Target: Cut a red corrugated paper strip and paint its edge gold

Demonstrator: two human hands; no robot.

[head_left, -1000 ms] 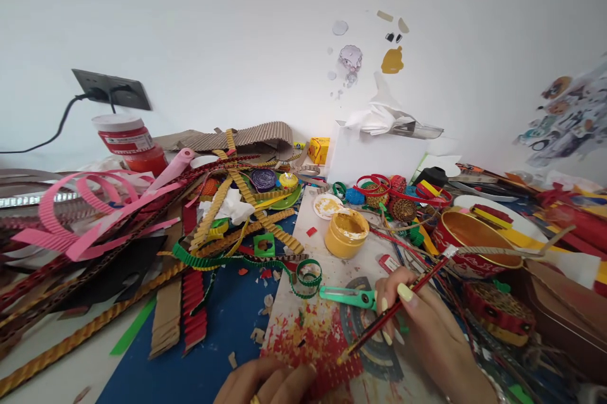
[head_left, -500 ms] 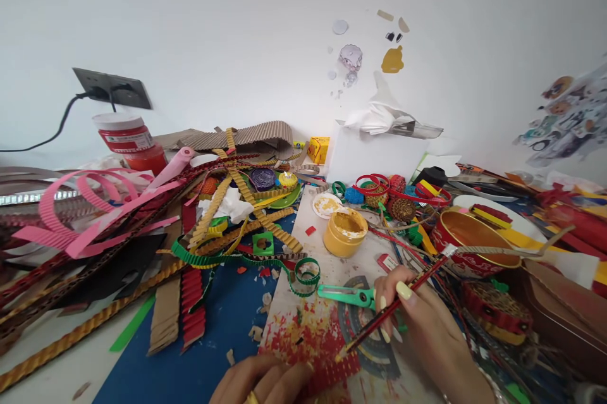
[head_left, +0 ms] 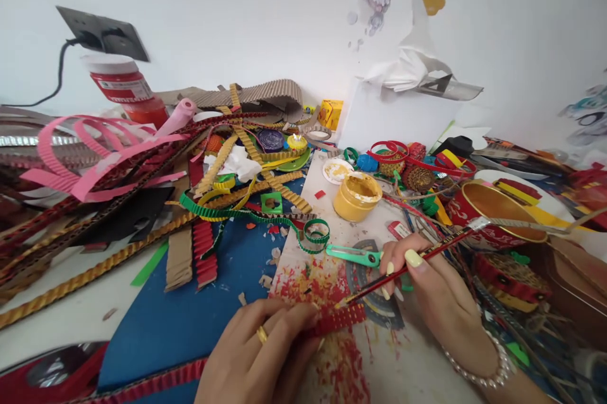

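Right hand pinches a slim paintbrush, its tip at a yellow-dotted red strip, left hand pinches the strip's left end, open yellow paint jar beyond

A dark outlet panel on the white wall takes a black cord; below it stands 1 white-lidded red jar, behind curling pink strips. White tissue tops a white box; rightward, 1 gold-lined red can sits near a brown box.
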